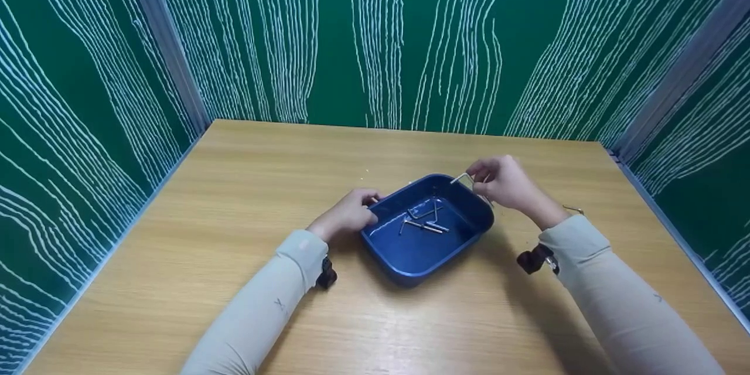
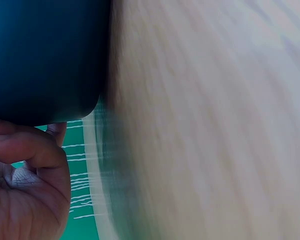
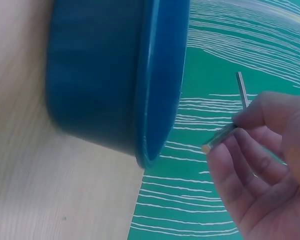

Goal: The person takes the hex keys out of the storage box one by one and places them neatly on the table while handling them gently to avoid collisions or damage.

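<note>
A blue plastic tub (image 1: 404, 258) sits on the wooden table, with several metal hex keys (image 1: 435, 225) lying loose on its floor. My left hand (image 1: 353, 211) grips the tub's left side at the rim; its curled fingers show against the tub wall (image 2: 45, 60) in the left wrist view. Over the tub's far right corner, my right hand (image 1: 501, 183) pinches an L-shaped hex key (image 3: 241, 90) between thumb and fingers. The bent end of that key stands above the rim in the head view.
Another hex key (image 1: 573, 209) lies on the table (image 1: 263, 176) to the right, partly behind the right sleeve (image 1: 577, 243). Tiny light specks lie beyond the tub. Green panels with white wavy lines (image 1: 375, 41) enclose the table at the back and sides.
</note>
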{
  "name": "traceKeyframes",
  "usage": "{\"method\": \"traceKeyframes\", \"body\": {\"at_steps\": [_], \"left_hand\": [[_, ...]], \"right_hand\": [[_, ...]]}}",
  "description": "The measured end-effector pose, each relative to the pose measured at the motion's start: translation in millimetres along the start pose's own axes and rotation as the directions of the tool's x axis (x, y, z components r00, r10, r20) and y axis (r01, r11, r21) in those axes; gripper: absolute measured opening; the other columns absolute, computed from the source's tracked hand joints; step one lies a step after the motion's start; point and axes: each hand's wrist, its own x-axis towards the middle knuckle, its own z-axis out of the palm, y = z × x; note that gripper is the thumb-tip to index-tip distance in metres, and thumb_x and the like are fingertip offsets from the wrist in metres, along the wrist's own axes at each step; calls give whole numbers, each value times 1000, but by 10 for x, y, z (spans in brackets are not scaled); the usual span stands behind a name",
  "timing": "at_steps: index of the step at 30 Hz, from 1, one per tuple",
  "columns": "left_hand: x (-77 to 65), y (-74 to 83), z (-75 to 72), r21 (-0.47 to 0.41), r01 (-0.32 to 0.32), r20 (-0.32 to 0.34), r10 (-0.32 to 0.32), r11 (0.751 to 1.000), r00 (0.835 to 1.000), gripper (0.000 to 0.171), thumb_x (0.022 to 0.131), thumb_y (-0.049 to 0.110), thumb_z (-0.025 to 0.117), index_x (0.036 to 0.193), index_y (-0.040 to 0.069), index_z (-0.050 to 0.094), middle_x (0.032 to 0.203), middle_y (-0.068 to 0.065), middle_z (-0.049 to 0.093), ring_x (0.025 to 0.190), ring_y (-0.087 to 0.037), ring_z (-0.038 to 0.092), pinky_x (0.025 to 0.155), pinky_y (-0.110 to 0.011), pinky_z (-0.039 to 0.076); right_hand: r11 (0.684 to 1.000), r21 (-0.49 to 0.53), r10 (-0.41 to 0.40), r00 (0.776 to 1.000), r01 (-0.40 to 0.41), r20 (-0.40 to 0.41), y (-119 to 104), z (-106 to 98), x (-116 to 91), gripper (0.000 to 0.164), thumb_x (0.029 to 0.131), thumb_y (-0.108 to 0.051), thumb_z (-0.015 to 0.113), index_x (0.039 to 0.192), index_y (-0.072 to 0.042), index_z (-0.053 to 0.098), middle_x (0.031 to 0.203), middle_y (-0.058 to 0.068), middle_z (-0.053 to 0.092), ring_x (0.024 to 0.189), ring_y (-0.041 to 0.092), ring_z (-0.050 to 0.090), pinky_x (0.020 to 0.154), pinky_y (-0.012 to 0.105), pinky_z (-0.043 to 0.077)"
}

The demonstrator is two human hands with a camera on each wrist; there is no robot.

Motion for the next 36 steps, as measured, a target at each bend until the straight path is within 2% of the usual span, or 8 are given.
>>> {"method": "traceKeyframes", "body": {"at_steps": [8, 15, 25, 36], "left_hand": [[-2, -3, 4, -12, -6, 2, 6, 1000, 1000, 36, 86, -7, 60, 118, 6, 72, 123, -15, 71, 108, -25, 63, 90, -32, 53], [-9, 19, -3, 6, -33, 2, 33, 999, 999, 37, 83, -7, 59, 117, 2, 72, 119, -17, 72, 103, -24, 62, 84, -29, 50], [-4, 19, -5, 8, -3, 5, 3, 1000, 1000, 37, 86, -6, 60, 120, 3, 71, 124, -17, 71, 108, -27, 63, 92, -35, 53], [-4, 16, -3, -8, 13, 7, -13, 1000, 1000, 39, 86, -8, 60, 121, 5, 72, 123, -16, 70, 110, -27, 63, 94, -38, 55]], "right_hand": [[1000, 0, 12, 999, -12, -50, 25, -82, -21, 20, 87, 11, 69, 106, 11, 75, 86, 19, 75, 68, 13, 61, 57, 19, 51], [997, 37, 76, 994, -74, -73, 55, -169, -56, 22, 88, 8, 68, 109, 11, 73, 85, 13, 74, 63, 4, 61, 55, 19, 53], [987, 41, 156, 984, -153, -83, 112, -274, -77, 23, 93, 6, 66, 114, 12, 72, 92, 15, 73, 68, 8, 63, 59, 19, 57], [978, 37, 210, 971, -208, -113, 162, -366, -121, 24, 97, 1, 66, 119, 10, 72, 103, 22, 73, 77, 11, 66, 63, 20, 59]]}}
